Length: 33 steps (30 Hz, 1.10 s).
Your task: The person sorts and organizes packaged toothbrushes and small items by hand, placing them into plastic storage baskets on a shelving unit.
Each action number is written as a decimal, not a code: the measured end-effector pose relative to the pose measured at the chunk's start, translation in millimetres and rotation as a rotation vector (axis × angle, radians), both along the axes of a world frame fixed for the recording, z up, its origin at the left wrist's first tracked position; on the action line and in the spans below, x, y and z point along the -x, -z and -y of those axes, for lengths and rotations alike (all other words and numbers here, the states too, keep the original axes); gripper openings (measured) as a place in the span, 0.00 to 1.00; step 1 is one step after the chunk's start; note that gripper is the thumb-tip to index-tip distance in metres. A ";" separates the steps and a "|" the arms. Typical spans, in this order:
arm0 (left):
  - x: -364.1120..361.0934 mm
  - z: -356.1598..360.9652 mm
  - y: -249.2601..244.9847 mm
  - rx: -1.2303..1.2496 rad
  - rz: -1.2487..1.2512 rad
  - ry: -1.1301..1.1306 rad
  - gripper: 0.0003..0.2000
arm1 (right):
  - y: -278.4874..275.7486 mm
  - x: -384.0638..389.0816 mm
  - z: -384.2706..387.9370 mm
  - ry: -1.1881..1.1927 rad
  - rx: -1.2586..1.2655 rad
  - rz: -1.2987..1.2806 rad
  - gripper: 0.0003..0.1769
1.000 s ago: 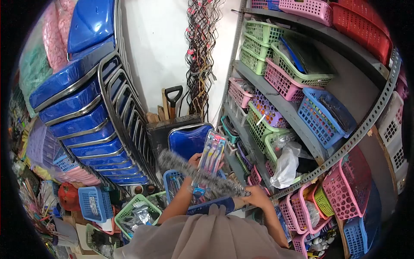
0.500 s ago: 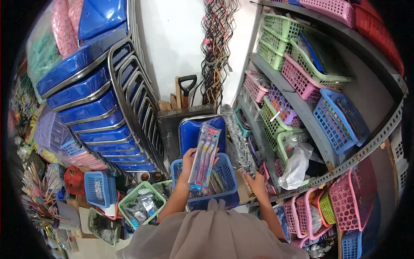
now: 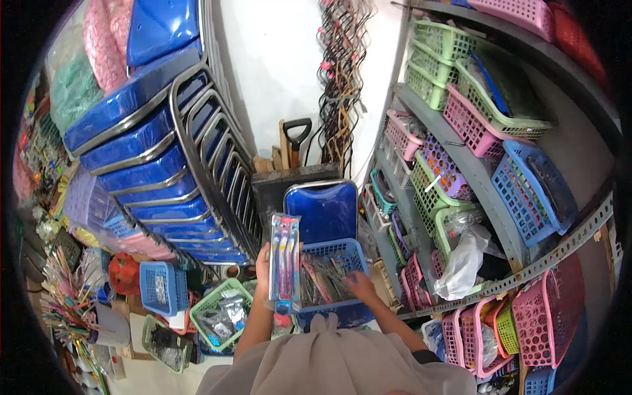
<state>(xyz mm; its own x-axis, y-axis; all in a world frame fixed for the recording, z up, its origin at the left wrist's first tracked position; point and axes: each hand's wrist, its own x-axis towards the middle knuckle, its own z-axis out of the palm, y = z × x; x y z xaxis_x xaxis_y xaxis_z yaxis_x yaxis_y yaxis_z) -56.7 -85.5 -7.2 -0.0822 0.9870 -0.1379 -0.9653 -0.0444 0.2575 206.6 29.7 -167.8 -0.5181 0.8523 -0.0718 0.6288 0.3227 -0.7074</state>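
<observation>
My left hand (image 3: 262, 273) is closed on the edge of a clear pack of toothbrushes (image 3: 285, 260), held upright above the floor. Several brushes with pink, purple and blue handles show through the plastic. Beside it stands a blue plastic basket (image 3: 359, 260) with several packaged items (image 3: 322, 280) lying in it. My right hand (image 3: 359, 286) is over the basket's right side, fingers stretched towards those packets and apparently holding nothing. Its fingertips are small in view, so contact with the packets cannot be made out.
Stacked blue chairs (image 3: 141, 164) rise on the left. A metal shelf (image 3: 471, 178) with coloured baskets stands close on the right. A single blue chair (image 3: 321, 210) is behind the basket. A green basket (image 3: 227, 289) of packets sits left of my arm.
The toothbrush pack has moved left and down, now more upright, uncovering the basket. My right hand has moved left from the shelf side over the basket. The silvery tinsel near it no longer shows.
</observation>
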 end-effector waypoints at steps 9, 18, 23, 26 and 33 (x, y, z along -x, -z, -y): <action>-84.0 -63.3 -20.4 0.001 -0.426 0.168 0.30 | -168.0 10.9 14.3 -0.170 0.734 -0.581 0.29; -164.8 -144.1 -55.4 -0.388 -0.687 0.407 0.27 | -260.6 -88.2 -5.3 0.131 0.493 -0.787 0.27; -207.2 -183.0 -121.4 -0.706 -0.724 0.568 0.27 | -357.5 -154.8 -21.8 0.210 0.009 -0.578 0.19; -244.2 -220.2 -141.2 -0.843 -0.931 0.437 0.25 | -432.9 -185.9 -29.0 0.320 -0.249 -0.498 0.18; -331.0 -270.5 -218.4 -1.232 -1.441 -0.110 0.24 | -549.6 -250.5 -74.4 0.679 -0.981 0.344 0.18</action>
<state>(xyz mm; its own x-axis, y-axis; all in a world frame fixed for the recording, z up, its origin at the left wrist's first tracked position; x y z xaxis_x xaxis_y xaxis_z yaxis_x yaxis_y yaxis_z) 274.2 185.1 211.2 0.4634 0.4517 0.7624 -0.0548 -0.8441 0.5334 457.1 104.1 381.8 -0.0317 0.7112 0.7023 0.9804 0.1589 -0.1167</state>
